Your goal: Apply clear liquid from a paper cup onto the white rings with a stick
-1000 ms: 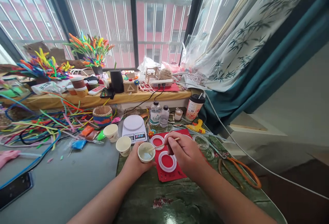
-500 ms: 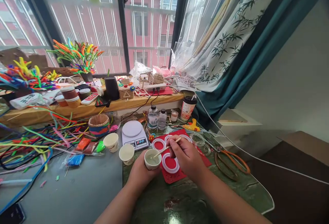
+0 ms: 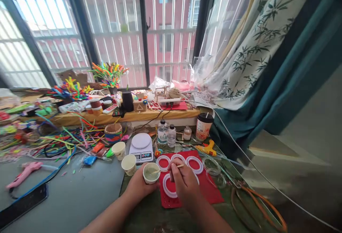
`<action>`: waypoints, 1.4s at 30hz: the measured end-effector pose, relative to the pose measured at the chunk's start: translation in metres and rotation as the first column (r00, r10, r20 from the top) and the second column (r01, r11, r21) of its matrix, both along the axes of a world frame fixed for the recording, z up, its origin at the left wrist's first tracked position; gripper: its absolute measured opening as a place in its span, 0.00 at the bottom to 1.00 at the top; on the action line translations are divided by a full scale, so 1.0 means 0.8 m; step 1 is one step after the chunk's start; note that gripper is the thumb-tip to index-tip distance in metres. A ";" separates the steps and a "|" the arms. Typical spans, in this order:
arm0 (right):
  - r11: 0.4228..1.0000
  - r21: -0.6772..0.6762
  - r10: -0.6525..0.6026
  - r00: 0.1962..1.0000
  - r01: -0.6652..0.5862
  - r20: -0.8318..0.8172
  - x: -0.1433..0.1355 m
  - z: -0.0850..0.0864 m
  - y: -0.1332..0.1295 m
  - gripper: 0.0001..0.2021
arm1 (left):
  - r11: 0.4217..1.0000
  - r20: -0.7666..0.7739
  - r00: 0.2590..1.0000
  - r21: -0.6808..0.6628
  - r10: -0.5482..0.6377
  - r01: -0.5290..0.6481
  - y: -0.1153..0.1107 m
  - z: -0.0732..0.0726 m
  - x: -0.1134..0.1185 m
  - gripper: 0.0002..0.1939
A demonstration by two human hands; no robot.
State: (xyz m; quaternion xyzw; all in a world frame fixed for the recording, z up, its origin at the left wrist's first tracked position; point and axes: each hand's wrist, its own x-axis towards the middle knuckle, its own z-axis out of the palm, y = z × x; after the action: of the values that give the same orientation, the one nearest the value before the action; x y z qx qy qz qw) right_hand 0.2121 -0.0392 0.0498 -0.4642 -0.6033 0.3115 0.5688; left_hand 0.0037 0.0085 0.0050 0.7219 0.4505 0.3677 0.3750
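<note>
My left hand (image 3: pixel 139 185) is wrapped round a small paper cup (image 3: pixel 151 179) that has a cloudy liquid in it. Pinched in my right hand (image 3: pixel 184 181) is a thin wooden stick (image 3: pixel 164 170), its lower end inside the cup. Under and beside my right hand lies a red sheet (image 3: pixel 211 190) bearing several white ring moulds, one of them (image 3: pixel 195 165) at its upper right. Two more paper cups, one (image 3: pixel 129 165) just left of the held cup and another (image 3: pixel 118 150) behind it, stand near a white kitchen scale (image 3: pixel 141 147).
Two clear bottles (image 3: pixel 162 133) and a lidded drink cup (image 3: pixel 204 128) stand behind the red sheet. A yellow tool (image 3: pixel 209 148) and orange-handled scissors (image 3: pixel 263 204) lie right. Leftward are coloured pipe cleaners (image 3: pixel 64 140), a pink glue gun (image 3: pixel 28 174) and a phone (image 3: pixel 25 204).
The view has swung left and up, bringing the pink glue gun and more of the phone into sight. Both hands keep their holds, with the stick still in the cup.
</note>
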 end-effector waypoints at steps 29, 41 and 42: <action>0.995 -0.077 -0.081 0.966 0.064 -0.247 0.014 -0.056 0.002 0.28 | 0.999 -0.022 1.000 -0.034 0.019 -0.020 -0.011 -0.004 0.000 0.33; 0.968 -0.180 0.186 0.982 -0.177 0.035 0.024 0.043 -0.002 0.26 | 0.999 -0.049 0.999 0.036 0.004 -0.002 -0.010 -0.005 0.000 0.23; 0.960 -0.198 0.222 0.970 -0.199 0.103 0.023 0.058 0.000 0.26 | 0.999 -0.053 0.998 0.044 0.023 -0.020 -0.009 -0.007 -0.001 0.24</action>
State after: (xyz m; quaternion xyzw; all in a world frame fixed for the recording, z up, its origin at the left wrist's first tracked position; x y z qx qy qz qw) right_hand 0.2308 -0.0393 0.0960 -0.4669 -0.6516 0.3958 0.4480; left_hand 0.0033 0.0010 -0.0010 0.7347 0.4600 0.3619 0.3429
